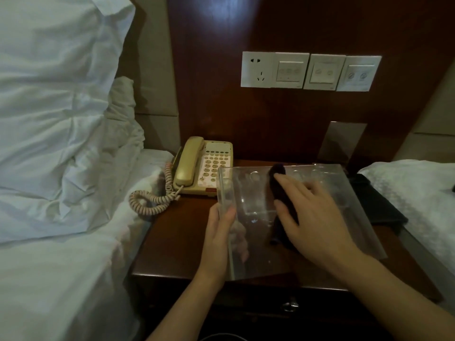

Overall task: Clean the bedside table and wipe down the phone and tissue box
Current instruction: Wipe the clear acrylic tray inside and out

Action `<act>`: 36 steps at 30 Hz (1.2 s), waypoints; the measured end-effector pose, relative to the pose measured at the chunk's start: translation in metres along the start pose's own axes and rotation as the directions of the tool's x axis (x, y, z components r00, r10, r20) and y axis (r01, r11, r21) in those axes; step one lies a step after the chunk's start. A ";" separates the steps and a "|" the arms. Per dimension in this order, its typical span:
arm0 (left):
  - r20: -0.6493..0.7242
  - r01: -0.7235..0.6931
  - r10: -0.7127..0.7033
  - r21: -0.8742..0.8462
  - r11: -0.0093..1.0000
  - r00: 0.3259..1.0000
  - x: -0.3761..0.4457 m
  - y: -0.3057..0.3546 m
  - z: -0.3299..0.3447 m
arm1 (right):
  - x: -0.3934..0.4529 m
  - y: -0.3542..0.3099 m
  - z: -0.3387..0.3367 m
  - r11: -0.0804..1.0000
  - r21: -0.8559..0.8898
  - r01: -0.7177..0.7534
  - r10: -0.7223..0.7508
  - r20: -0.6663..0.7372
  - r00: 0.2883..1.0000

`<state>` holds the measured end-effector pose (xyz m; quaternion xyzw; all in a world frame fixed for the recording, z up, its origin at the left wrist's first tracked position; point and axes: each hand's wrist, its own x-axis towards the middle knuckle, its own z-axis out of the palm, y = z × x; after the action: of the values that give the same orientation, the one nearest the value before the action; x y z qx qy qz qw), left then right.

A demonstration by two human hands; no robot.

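Acrylic tissue box [248,193]: left hand [220,232] clamps near-left wall; right hand [317,217] presses dark cloth [279,190] flat-fingered; best brace firmly, wipe evenly.

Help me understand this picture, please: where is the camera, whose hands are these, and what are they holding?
There is one picture, taken by a camera worn on a person's head, looking down at their own bare hands; no robot is involved. The left hand grips the edge of a clear plastic tissue box, held above the dark wooden bedside table. The right hand presses a dark cloth against the box, apparently wiping it. Behind sits a beige phone with a coiled cord. White bedding lies to the left, and wall switches are above.
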<state>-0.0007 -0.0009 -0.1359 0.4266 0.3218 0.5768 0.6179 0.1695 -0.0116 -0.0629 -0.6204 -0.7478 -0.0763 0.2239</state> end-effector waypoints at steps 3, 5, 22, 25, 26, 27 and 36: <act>0.007 0.020 -0.020 -0.012 1.000 1.000 0.001 0.001 0.001 | 0.014 0.004 -0.001 0.997 -0.070 -0.044 0.044 -0.012 0.999; 0.005 0.021 -0.021 -0.011 1.000 1.000 0.001 0.000 0.001 | 0.018 0.001 0.001 0.999 -0.038 -0.034 0.034 -0.007 0.999; 0.030 -0.024 0.025 -0.012 1.000 0.999 -0.005 0.002 0.001 | 0.008 0.017 -0.004 0.997 -0.053 0.053 -0.055 -0.035 0.998; 0.016 -0.023 0.024 -0.014 1.000 1.000 -0.004 0.002 0.003 | 0.011 0.024 -0.009 0.980 -0.188 0.071 -0.078 -0.030 0.997; 0.007 -0.021 0.021 -0.012 1.000 1.000 -0.003 0.002 0.003 | 0.013 0.023 -0.008 0.975 -0.216 0.057 -0.065 -0.032 0.997; 0.003 -0.024 0.024 -0.012 1.000 1.000 -0.003 0.002 0.003 | 0.013 0.021 -0.007 0.973 -0.226 0.041 -0.050 -0.038 0.998; -0.041 -0.039 0.037 -0.054 0.998 0.998 0.001 -0.004 0.000 | -0.014 0.050 0.003 0.996 -0.024 -0.080 0.078 -0.087 0.993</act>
<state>0.0018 0.0006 -0.1396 0.4039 0.3098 0.6054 0.6119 0.2186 -0.0121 -0.0801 -0.6486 -0.7112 -0.1046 0.2501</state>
